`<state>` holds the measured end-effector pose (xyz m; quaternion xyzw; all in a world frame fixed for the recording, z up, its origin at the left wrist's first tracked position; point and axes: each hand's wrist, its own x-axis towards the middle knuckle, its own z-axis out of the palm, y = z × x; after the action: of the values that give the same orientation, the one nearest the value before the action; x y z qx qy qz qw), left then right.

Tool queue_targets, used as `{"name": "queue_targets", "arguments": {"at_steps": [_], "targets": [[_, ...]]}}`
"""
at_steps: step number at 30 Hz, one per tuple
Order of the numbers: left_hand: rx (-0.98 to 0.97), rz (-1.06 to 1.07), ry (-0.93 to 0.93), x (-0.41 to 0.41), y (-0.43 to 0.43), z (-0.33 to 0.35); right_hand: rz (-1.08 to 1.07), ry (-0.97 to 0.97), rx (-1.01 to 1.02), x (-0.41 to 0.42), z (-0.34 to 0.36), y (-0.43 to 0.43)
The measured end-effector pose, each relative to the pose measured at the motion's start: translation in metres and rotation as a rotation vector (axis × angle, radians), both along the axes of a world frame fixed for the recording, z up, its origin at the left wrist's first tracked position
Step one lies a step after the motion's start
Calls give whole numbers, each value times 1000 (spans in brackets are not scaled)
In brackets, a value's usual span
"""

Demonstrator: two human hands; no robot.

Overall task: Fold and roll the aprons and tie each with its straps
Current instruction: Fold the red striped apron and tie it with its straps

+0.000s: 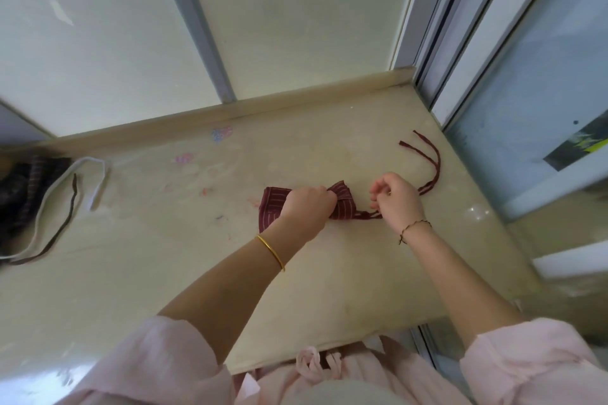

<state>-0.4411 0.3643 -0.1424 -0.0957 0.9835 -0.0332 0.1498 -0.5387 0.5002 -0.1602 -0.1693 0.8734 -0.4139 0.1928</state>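
Note:
A rolled dark red striped apron lies on the beige counter, near its middle. My left hand grips the roll across its middle, fingers curled over the top. My right hand pinches the apron's dark red straps just right of the roll. The two strap ends trail off to the right and curve back toward the window.
Another dark striped apron is bunched at the counter's left edge, with a white strap and a dark strap looping out from it. Sliding windows close off the back and right sides. The counter's front edge is near my body.

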Motion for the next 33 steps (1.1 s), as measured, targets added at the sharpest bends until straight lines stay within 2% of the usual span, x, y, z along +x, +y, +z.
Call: {"name": "queue_targets", "arguments": {"at_steps": [2,5,8,11,16,20,24,29,31,33], "targets": [[83,88,55,-1,-8,6,64,134,37,3,5,1],[219,252,132,0,-22,20,151,254,-14,7,15,-6],[478,479,148,6,-32,32,196,376,-62,8,24,-22],[716,653,198,16,-36,42,216,338,-50,11,30,-41],[945,839,258,36,-43,54,229,218,-78,19,36,-66],[994,936,311,47,-56,57,278,322,75,13,39,-82],[984,958,363,49,-64,63,275,294,162,11,36,-93],[999,993,420,50,-79,75,166,-18,-47,14,32,-112],[1049,1019,454,50,-84,78,145,-72,-88,16,30,-120],[1045,1027,487,51,-94,78,147,-38,-67,18,28,-129]]}}
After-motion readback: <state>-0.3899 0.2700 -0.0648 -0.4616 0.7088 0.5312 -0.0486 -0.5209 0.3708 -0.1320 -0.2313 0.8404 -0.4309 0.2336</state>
